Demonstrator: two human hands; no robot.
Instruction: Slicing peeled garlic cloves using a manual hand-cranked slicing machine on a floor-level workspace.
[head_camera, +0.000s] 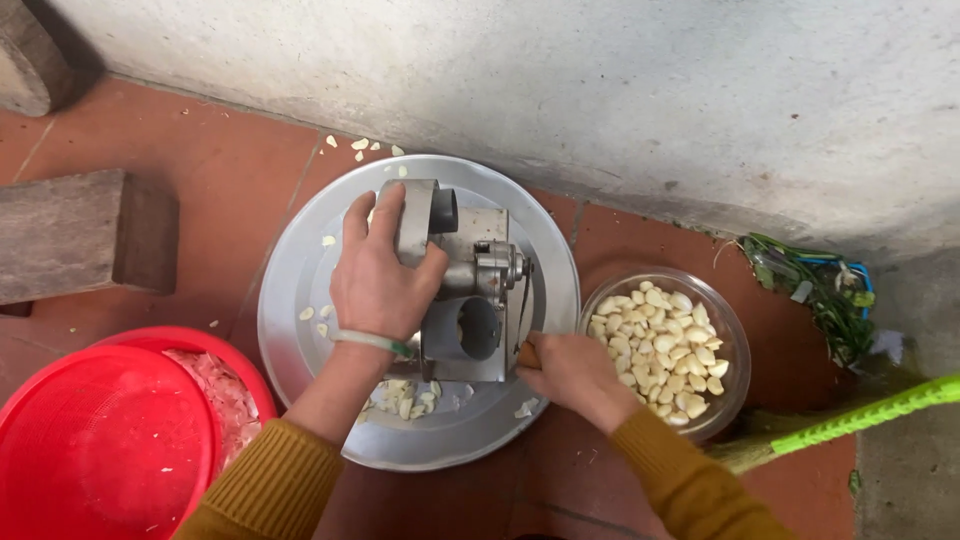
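Red tile floor by a grey wall. On the tray's (300, 270) middle stands the slicer (465, 290): left hand (380, 280) clamps its top, right hand (570, 370) closed on the crank. Slicing underway; next, cloves (660, 345) from the bowl at the tray's right edge.

One view only, head-worn. Looks almost straight down at the floor (220, 170) from above the person's own arms, which enter from the bottom edge. Faces toward a wall (600, 90) that fills the top of the frame. Close range: the tray (300, 270) with the slicer (465, 280) sits dead centre, left hand (380, 285) and right hand (570, 370) just below it. Red basin (100, 440) is cut by the lower left corner, bowl (735, 335) lies right of centre, green broom handle (870, 415) runs off the right edge.
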